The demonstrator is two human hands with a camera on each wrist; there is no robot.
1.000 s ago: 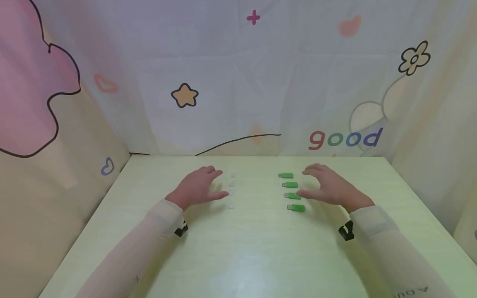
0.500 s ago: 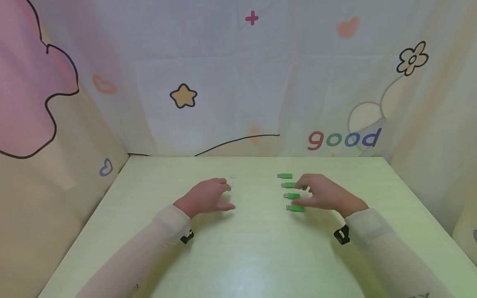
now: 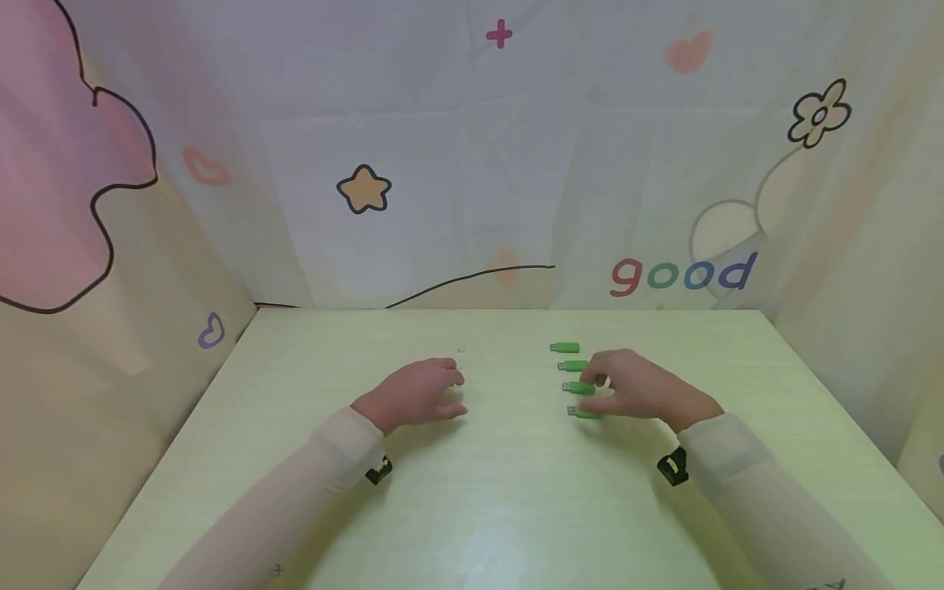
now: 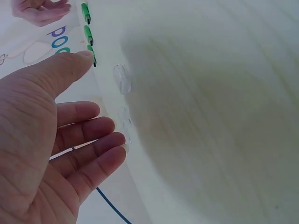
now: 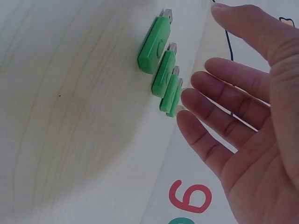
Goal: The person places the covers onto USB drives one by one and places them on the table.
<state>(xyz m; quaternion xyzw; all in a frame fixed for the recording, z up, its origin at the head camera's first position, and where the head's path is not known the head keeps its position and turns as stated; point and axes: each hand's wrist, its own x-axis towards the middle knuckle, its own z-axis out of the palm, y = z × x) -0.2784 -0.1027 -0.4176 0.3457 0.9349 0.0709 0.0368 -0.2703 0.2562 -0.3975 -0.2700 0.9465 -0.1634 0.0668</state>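
Several green USB sticks lie in a column on the pale table point(image 3: 487, 500); the farthest stick point(image 3: 565, 347) is clear of my hands and the nearest stick point(image 3: 585, 413) lies by my right thumb. My right hand point(image 3: 612, 392) hovers over the column with relaxed fingers and holds nothing. In the right wrist view the sticks point(image 5: 154, 44) lie just beyond the fingertips point(image 5: 189, 98). My left hand point(image 3: 435, 392) hovers over a column of small clear caps, one cap point(image 3: 461, 347) showing beyond it. In the left wrist view two caps point(image 4: 121, 78) lie beside the open palm.
Patterned cloth walls close in the table at the back and both sides, with the word "good" point(image 3: 682, 274) on the rear cloth. A blue cord point(image 4: 110, 207) shows below my left hand in the wrist view.
Both hands have drawn back toward me and dropped lower. The left now covers the nearer caps, and the right hand's fingers have come over the middle sticks.
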